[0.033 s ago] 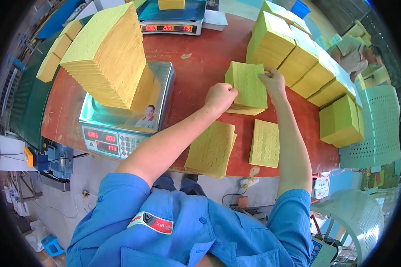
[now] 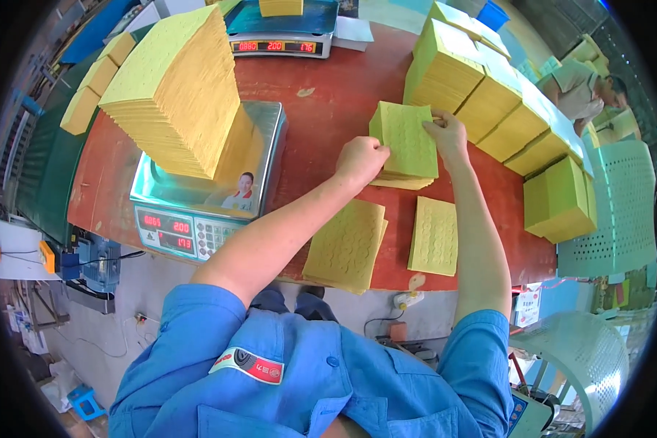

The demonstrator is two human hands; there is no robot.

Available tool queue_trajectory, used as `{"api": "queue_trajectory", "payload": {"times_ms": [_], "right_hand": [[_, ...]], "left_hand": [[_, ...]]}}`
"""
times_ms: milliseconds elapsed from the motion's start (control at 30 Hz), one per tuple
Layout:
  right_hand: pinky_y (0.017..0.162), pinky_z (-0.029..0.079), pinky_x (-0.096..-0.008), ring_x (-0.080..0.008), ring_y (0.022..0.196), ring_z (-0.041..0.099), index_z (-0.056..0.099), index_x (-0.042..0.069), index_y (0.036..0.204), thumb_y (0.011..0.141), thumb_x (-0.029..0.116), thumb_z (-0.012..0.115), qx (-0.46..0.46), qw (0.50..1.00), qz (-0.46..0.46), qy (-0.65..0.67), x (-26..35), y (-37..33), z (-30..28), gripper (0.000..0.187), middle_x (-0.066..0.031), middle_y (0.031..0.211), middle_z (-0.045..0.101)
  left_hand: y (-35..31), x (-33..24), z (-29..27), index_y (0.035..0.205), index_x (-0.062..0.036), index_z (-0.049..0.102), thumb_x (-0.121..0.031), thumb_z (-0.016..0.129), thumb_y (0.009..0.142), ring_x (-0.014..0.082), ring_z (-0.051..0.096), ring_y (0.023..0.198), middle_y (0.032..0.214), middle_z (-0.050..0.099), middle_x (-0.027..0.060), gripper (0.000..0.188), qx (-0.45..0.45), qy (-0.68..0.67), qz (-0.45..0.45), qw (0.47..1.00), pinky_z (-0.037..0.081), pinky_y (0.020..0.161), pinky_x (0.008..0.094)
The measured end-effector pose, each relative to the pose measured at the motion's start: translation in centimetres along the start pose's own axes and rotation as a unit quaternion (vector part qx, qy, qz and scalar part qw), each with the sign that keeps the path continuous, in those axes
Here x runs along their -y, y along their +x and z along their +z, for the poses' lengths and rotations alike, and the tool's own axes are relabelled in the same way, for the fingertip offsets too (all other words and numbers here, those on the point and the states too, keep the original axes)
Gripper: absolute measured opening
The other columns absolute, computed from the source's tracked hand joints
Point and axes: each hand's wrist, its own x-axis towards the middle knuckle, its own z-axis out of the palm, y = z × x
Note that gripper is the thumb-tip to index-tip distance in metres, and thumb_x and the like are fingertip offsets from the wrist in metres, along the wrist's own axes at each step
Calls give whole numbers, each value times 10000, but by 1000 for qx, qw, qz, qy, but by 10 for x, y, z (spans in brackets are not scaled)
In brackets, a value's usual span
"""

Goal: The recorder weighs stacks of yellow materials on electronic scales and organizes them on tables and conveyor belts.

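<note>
Between my two hands lies a stack of yellow paper sheets (image 2: 407,142) with embossed wavy rows, resting on the red table (image 2: 321,95). My left hand (image 2: 363,158) is closed, thumb and fingers pinching the left edge of the upper sheets. At the upper right corner, my right hand (image 2: 447,134) pinches the same sheets between thumb and fingers. Nearer to me are two lower piles of the same paper: a slightly fanned pile (image 2: 345,247) on the left and a narrower pile (image 2: 433,235) on the right, neither touched by a hand.
To the left, a tall leaning stack of yellow paper (image 2: 175,95) stands on a digital scale (image 2: 266,150). Another scale (image 2: 281,28) sits at the back. Several thick paper blocks (image 2: 482,95) line the right side. A person (image 2: 578,87) is beyond them, near a perforated green chair (image 2: 609,204).
</note>
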Motion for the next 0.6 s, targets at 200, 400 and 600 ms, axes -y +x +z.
{"api": "queue_trajectory", "payload": {"times_ms": [200, 400, 600], "right_hand": [[723, 502, -311, -136, 770, 630, 652, 71, 1191, 755, 176, 739, -27, 992, 8, -124, 10, -9, 1, 456, -54, 879, 686], [722, 506, -307, -151, 796, 644, 607, 51, 1233, 801, 162, 699, -72, 996, 13, 46, -11, -11, -5, 455, -91, 952, 688], [629, 474, -241, -112, 731, 612, 590, -46, 1189, 898, 91, 596, -72, 971, 50, 222, -1, -72, -29, 321, -80, 947, 667]], "left_hand": [[-6, -4, -2, 798, -37, 657, -282, 634, 834, 314, 655, 670, 688, 658, 139, 249, -64, 157, 68, 983, 507, 634, 436], [-27, -11, -2, 1083, -60, 593, -145, 741, 759, 303, 590, 972, 1040, 614, 124, 366, -199, 280, 417, 842, 481, 800, 407], [-26, -29, 6, 979, -58, 629, -127, 786, 691, 293, 570, 988, 1018, 586, 88, 335, -37, 360, 484, 797, 483, 837, 407]]}}
